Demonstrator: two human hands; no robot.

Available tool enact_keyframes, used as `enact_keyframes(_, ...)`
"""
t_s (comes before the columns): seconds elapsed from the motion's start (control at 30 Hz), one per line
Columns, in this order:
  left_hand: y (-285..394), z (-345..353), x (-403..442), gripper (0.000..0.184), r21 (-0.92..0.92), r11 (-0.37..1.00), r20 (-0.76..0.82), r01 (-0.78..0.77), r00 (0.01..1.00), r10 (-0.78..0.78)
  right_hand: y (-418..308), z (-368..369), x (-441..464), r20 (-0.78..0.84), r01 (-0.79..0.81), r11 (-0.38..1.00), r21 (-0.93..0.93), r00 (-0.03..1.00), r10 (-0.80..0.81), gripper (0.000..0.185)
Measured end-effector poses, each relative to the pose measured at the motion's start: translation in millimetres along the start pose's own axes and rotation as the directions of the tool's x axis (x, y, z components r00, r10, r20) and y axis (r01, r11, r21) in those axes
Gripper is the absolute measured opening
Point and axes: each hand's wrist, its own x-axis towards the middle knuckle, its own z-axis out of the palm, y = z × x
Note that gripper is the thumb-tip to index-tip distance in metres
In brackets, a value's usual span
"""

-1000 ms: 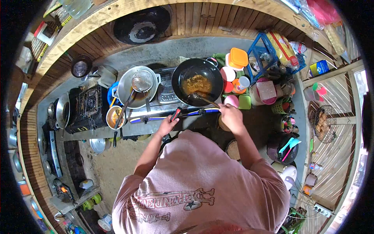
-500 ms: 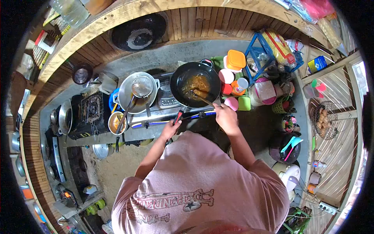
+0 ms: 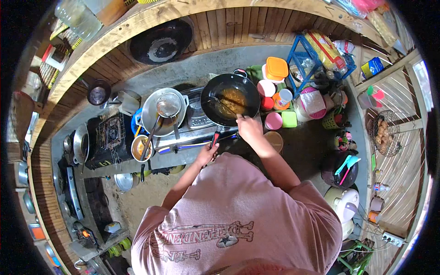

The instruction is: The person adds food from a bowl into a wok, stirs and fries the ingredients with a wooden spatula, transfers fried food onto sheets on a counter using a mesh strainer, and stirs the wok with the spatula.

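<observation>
A black wok point(image 3: 210, 110) stands on the stove at the centre, with brown liquid food point(image 3: 233, 101) in its bottom. My left hand point(image 3: 207, 154) is closed around the wok's black-and-red handle point(image 3: 215, 138), just in front of the stove. At the near right rim of the wok, my right hand point(image 3: 250, 129) grips a spatula point(image 3: 225, 106). Its thin shaft slants into the food, and its far end lies toward the left side of the wok. Most of the spatula's grip is hidden by my fingers.
Left of the wok, a large aluminium pan point(image 3: 147, 110) carries a strainer point(image 3: 168, 105). A small pot point(image 3: 139, 147) with a utensil stands beside it. Lidded containers point(image 3: 277, 68) and a blue rack point(image 3: 298, 64) are at the right. Another wok point(image 3: 161, 40) hangs on the wall.
My right hand has moved left, and the spatula's working end has shifted from the near middle of the wok to its left side. My left hand keeps hold of the handle.
</observation>
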Motion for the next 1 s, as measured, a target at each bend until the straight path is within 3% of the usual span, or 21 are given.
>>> enact_keyframes(0.07, -6, -2, 3, 0.040, 0.056, 0.998, -0.016, -0.007, 1.000, 0.008, -1, -9, -1, -0.037, 0.013, 1.000, -0.011, 0.999, -0.014, 0.027)
enact_keyframes(0.2, -6, -4, 6, 0.042, 0.200, 0.979, -0.047, -0.031, 0.998, 0.042, 2, -34, -23, 0.089, 0.028, 0.998, -0.058, 0.996, -0.023, 0.026)
enact_keyframes(0.27, -5, -1, 2, 0.041, 0.179, 0.983, -0.057, -0.029, 0.998, 0.040, 1, -26, -28, 0.011, 0.056, 0.998, -0.024, 0.998, -0.055, 0.025)
enact_keyframes(0.33, 0, 2, -2, 0.039, -0.032, 0.999, 0.016, -0.015, 1.000, 0.016, 2, -10, -23, -0.023, 0.045, 0.998, -0.048, 0.999, -0.046, 0.027)
enact_keyframes(0.47, -11, -4, 8, 0.036, 0.018, 1.000, -0.009, 0.003, 1.000, -0.003, 11, -10, -22, -0.081, 0.034, 0.998, -0.047, 0.996, -0.038, 0.032)
enact_keyframes(0.53, -7, -3, 5, 0.035, 0.038, 0.999, -0.012, -0.003, 1.000, 0.004, 14, -21, -30, -0.014, 0.022, 1.000, 0.003, 1.000, -0.022, 0.033)
enact_keyframes(0.73, -4, 4, 3, 0.034, -0.075, 0.997, 0.000, 0.003, 1.000, -0.003, 10, -1, -5, -0.070, 0.023, 0.999, -0.046, 0.997, -0.026, 0.031)
enact_keyframes(0.83, -7, -2, 5, 0.034, 0.031, 0.999, -0.034, 0.010, 0.999, -0.009, 19, -7, 3, -0.071, -0.011, 0.998, -0.062, 0.997, 0.006, 0.029)
enact_keyframes(0.87, -13, -5, 8, 0.034, 0.071, 0.997, -0.046, -0.004, 0.999, 0.007, 35, 5, 1, -0.169, 0.013, 0.998, -0.065, 0.985, -0.024, 0.028)
enact_keyframes(1.0, 7, 2, -5, 0.034, 0.053, 0.999, -0.071, 0.014, 0.997, -0.010, 62, -30, 1, -0.102, -0.114, 0.988, -0.106, 0.989, 0.103, 0.023)
